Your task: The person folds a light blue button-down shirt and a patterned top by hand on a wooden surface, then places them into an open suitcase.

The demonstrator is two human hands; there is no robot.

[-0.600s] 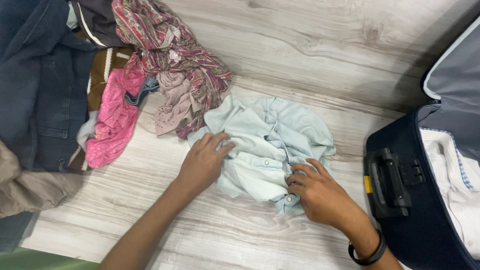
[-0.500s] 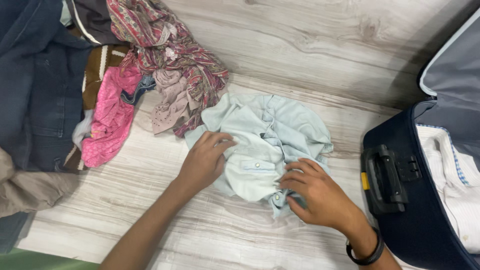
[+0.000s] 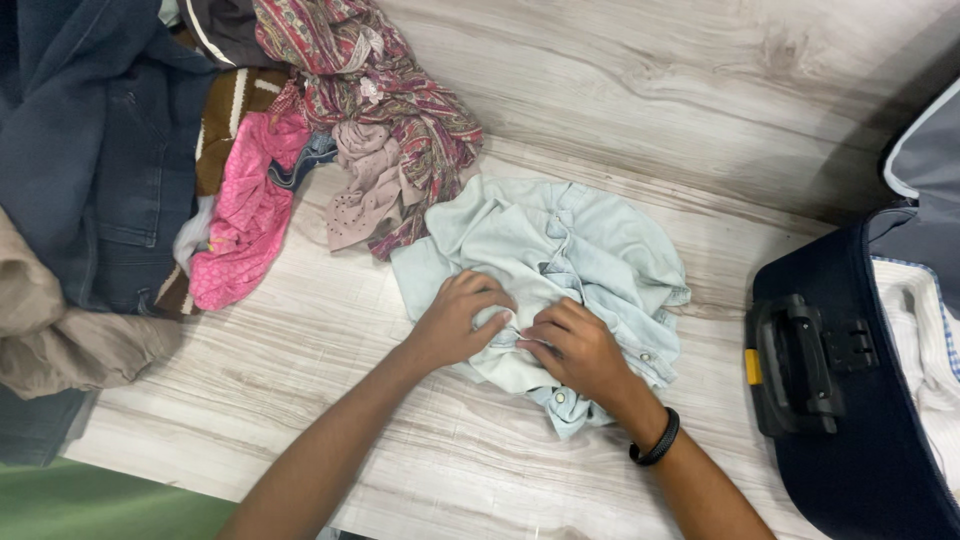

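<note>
1. the pale blue shirt (image 3: 570, 250) lies crumpled on the wood-look floor (image 3: 700, 100), between the clothes pile (image 3: 250, 150) and the open navy suitcase (image 3: 850, 420).
2. left hand (image 3: 455, 322) and right hand (image 3: 575, 345) meet at its middle, both curled and pinching folds of cloth.
3. it looks barely gathered: no neat folds yet, and nothing of it in the suitcase.

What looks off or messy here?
Nothing damaged or spilled. The pale blue shirt lies crumpled on the floor, both hands bunching its middle: left hand, right hand. A loose clothes heap sprawls beside it.
</note>
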